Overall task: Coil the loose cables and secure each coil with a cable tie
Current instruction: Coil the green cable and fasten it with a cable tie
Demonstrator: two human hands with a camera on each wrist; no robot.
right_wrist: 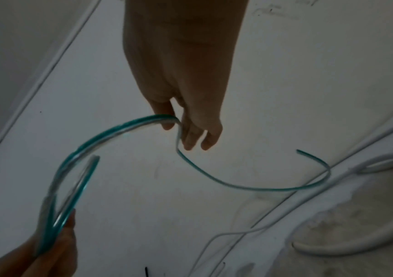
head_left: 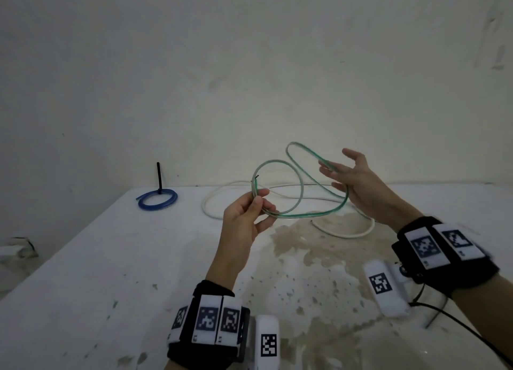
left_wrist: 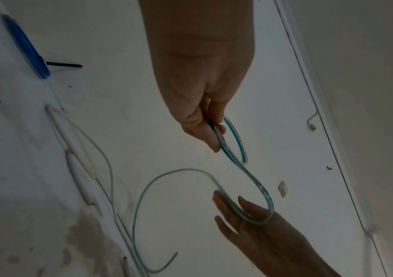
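Blue coil [head_left: 157,200]: far left of frame, on the table [head_left: 83,258], already tied
Left hand [head_left: 245,217]: centre, thumb and fingers pinching the stacked turns of the green cable [head_left: 299,200]
Open loop: arcs rightward from that pinch
Right hand [head_left: 352,180]: right of centre, fingers spread, loop draped over them
White cable [head_left: 347,232]: lies loose behind

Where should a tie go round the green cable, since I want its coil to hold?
Where the left hand pinches the green cable: the strands lie bunched there. Come from the near side, below that grip; elsewhere the loops spread, one draped over the right hand.
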